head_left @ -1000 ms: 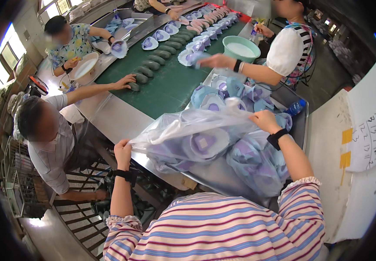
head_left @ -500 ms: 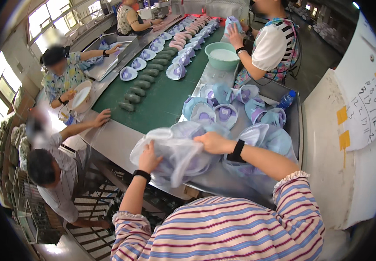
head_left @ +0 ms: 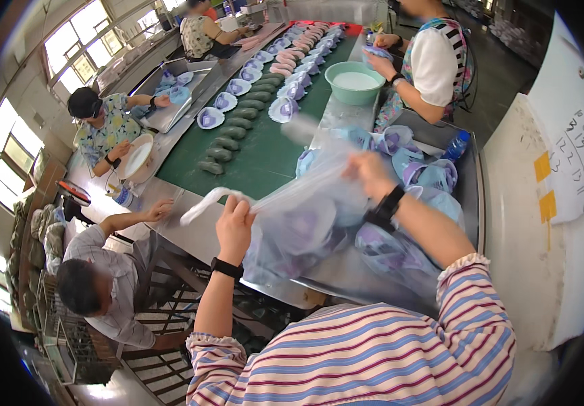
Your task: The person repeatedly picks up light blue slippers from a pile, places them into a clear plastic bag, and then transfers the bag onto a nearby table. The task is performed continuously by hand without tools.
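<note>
A translucent plastic bag (head_left: 285,227) bulges with light blue and purple fabric shoe uppers, which show blurred through the film. Its mouth is drawn taut between my hands. My left hand (head_left: 235,223) is closed round one edge of the film, and a twisted white tail of it sticks out to the left. Higher up and to the right, my right hand (head_left: 371,177) pinches the opposite edge, somewhat smeared by motion. Loose light blue and purple uppers (head_left: 434,177) lie on the metal tray beyond and right of the bag.
A green conveyor belt (head_left: 194,135) carries rows of dark green foot-shaped forms (head_left: 219,154), pink forms and uppers. A mint basin (head_left: 354,84) stands by a co-worker on the right. A blue-capped bottle (head_left: 455,147) lies near a white panel (head_left: 518,223). Other co-workers are along the left.
My hands have risen and spread apart, stretching the bag's mouth between them. The right hand moved up and right. At the far right, the co-worker's hands have lowered with an upper.
</note>
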